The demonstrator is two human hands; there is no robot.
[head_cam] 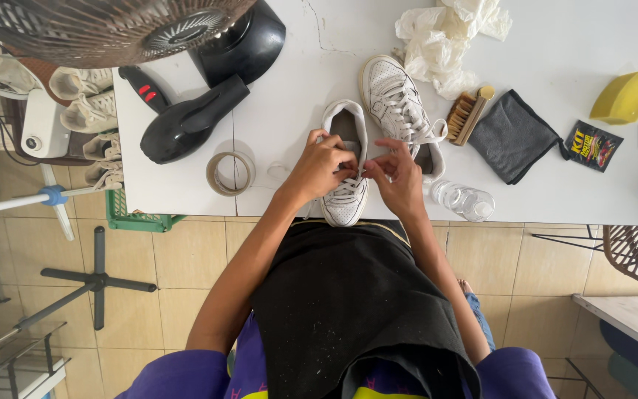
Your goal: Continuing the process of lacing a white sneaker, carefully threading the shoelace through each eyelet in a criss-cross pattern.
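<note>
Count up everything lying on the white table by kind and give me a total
White sneakers: 2 (laced one, other)
Hair dryer: 1
Tape roll: 1
Brush: 1
Grey cloth: 1
Yellow sponge: 1
Plastic bottle: 1
Sachet: 1
Crumpled paper: 1
Total: 10

Left hand and right hand pinch the laces.

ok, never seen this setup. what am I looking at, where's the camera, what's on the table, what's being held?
There is no machine, just a person seen from a camera on their own head, looking down past a black apron. The left hand and right hand pinch the laces of a white sneaker at the edge of the white table. A second sneaker lies beside it. Also on the table: a tape roll, a black hair dryer, a brush, a grey cloth, a clear bottle, a yellow sponge and crumpled paper.
</note>
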